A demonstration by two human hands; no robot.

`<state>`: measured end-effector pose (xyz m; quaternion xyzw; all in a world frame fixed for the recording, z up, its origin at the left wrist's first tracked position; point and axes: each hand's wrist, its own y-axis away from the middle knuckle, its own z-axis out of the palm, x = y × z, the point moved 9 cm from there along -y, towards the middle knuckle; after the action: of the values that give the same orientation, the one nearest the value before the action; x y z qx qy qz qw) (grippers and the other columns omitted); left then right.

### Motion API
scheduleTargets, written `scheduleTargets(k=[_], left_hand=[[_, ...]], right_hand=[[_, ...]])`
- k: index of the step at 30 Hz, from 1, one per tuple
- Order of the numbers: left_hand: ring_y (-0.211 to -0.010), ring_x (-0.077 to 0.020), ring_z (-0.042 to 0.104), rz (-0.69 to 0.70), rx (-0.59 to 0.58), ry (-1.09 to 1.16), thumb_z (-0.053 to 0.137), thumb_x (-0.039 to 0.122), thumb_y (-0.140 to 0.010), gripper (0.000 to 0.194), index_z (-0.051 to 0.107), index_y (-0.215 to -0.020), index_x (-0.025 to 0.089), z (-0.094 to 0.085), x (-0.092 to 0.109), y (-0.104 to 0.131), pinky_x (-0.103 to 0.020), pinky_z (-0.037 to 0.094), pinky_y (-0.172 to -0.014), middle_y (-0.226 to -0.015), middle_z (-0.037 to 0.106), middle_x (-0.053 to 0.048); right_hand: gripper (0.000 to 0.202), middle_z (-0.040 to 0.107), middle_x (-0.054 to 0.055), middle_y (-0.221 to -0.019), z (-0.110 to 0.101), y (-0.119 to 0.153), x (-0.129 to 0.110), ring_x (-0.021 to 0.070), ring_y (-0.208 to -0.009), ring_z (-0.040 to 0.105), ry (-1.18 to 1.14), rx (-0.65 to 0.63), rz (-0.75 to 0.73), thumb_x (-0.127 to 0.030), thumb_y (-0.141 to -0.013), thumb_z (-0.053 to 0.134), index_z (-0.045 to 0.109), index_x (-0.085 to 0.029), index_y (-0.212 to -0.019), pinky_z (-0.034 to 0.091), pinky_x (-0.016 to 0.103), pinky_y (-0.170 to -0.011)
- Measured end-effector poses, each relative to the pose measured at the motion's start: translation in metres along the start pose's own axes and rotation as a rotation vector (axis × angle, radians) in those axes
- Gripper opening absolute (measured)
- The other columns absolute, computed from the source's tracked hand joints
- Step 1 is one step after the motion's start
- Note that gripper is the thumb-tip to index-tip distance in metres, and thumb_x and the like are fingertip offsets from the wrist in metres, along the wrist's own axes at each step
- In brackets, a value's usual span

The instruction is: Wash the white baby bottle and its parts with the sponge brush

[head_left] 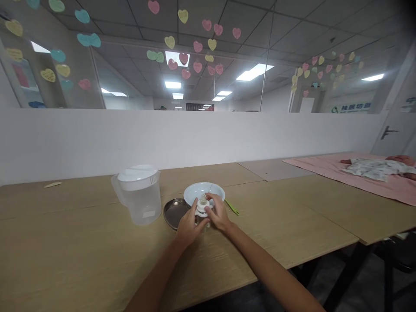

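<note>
Baby bottle [202, 208], held two-handed
Left hand [189, 225] and right hand [219, 213] curl partly closed around its top; level fingertip pressure should limit tilting.

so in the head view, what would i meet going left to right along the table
Small beige piece, lidded pitcher, round metal dish, held white-collared bottle, green handle, pink cloth.

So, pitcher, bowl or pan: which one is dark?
The round, shallow pan between the pitcher and the left hand; the bowl and pitcher are pale.
</note>
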<state>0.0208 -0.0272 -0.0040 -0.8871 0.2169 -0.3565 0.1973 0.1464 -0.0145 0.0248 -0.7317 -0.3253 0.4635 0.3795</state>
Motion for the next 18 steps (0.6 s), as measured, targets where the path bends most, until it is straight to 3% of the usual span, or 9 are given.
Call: scheduleTargets(k=[3, 9, 15, 18], left_hand=[[-0.096, -0.0215, 0.059, 0.001, 0.014, 0.017, 0.052, 0.046, -0.081, 0.074, 0.021, -0.142, 0.018, -0.001, 0.001, 0.000, -0.035, 0.045, -0.084, -0.116, 0.059, -0.011], [-0.105, -0.0243, 0.056, -0.008, 0.033, 0.022, 0.054, 0.047, -0.080, 0.074, 0.025, -0.140, 0.017, -0.003, 0.002, 0.000, -0.037, 0.043, -0.089, -0.118, 0.059, -0.012], [-0.094, -0.0215, 0.059, 0.012, 0.038, 0.053, 0.052, 0.042, -0.082, 0.067, 0.029, -0.139, 0.016, -0.003, 0.001, 0.000, -0.035, 0.046, -0.082, -0.117, 0.059, -0.013], [-0.089, -0.0199, 0.061, 0.025, 0.047, 0.063, 0.050, 0.040, -0.082, 0.065, 0.028, -0.139, 0.018, -0.003, 0.002, 0.001, -0.035, 0.048, -0.080, -0.117, 0.059, -0.012]], right_hand=[[0.046, 0.060, 0.009, -0.103, 0.003, 0.000, -0.002, 0.0236, -0.096, 0.054, 0.024, -0.056, -0.033, -0.043, -0.082, 0.048, 0.048, -0.018, -0.120, 0.040, 0.040, -0.088], [0.036, 0.061, 0.006, -0.093, -0.017, 0.001, 0.023, 0.0205, -0.089, 0.056, 0.025, 0.103, 0.080, -0.038, -0.087, 0.039, 0.053, -0.019, -0.114, 0.042, 0.037, -0.083], [0.038, 0.063, 0.008, -0.099, 0.003, 0.000, -0.018, 0.0219, -0.091, 0.056, 0.022, -0.066, -0.099, -0.042, -0.083, 0.047, 0.055, -0.018, -0.111, 0.041, 0.038, -0.083], [0.036, 0.064, 0.009, -0.101, 0.005, 0.000, -0.031, 0.0226, -0.092, 0.057, 0.067, -0.060, -0.129, -0.040, -0.082, 0.050, 0.055, -0.017, -0.110, 0.042, 0.038, -0.082]])
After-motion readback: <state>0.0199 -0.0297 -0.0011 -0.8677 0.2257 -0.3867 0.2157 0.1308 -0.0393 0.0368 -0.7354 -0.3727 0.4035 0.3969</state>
